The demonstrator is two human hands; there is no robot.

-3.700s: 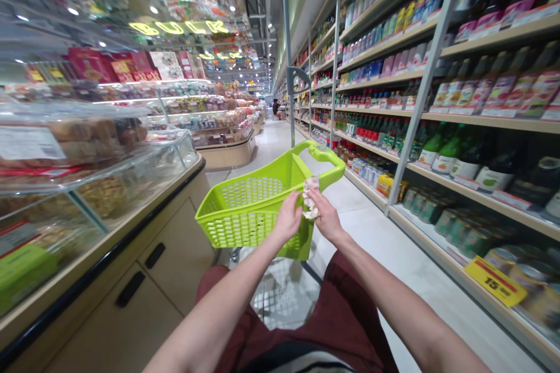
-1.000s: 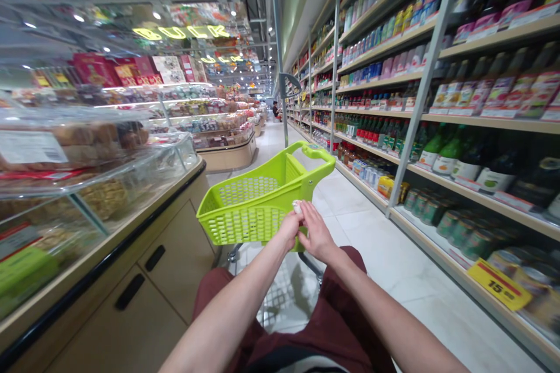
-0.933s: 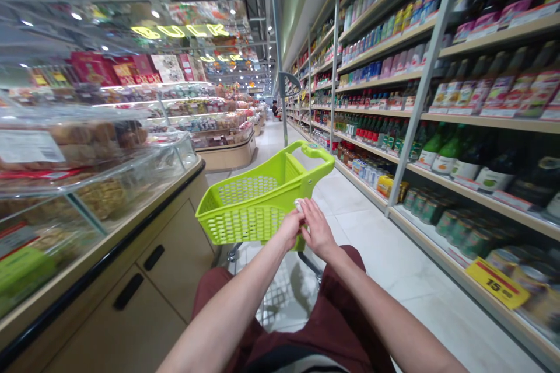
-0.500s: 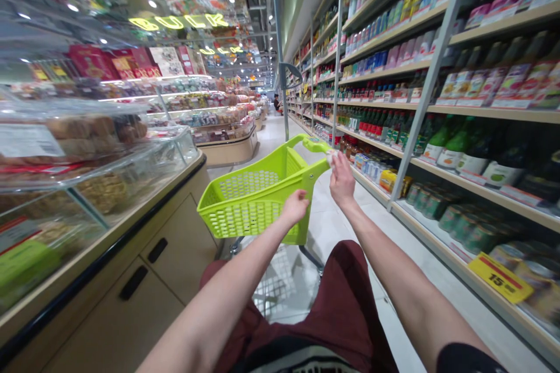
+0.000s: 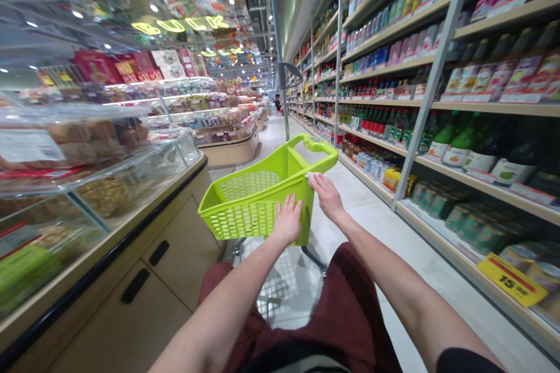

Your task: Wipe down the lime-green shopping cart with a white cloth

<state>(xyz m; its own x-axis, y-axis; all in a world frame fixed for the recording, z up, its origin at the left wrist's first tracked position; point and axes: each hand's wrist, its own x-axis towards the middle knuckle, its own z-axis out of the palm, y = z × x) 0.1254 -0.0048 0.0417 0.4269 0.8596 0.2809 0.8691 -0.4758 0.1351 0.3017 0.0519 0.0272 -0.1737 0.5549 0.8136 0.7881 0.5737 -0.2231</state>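
Note:
A lime-green shopping cart [image 5: 245,211] stands crosswise before my knees, its slotted basket pointing left and its looped handle to the right. My left hand [image 5: 289,220] lies with fingers spread on the near side wall of the basket and holds nothing. Under the fingertips of my right hand [image 5: 327,193] is a small white tissue [image 5: 310,176], pressed against the cart's side just below the handle. Most of the tissue is hidden by the fingers. No goods show in the visible part of the basket.
On the left is a glass-topped bulk counter [image 5: 192,171] with packaged food. Shelves [image 5: 409,154] of bottles and cans line the right side, with a yellow price tag [image 5: 511,279] low down. A grey post [image 5: 283,87] rises behind the cart. A person [image 5: 277,103] is far down the aisle.
My right hand has moved with the tissue from the handle down and left to the cart's side. My left hand has opened from curled fingers and spread on the basket wall.

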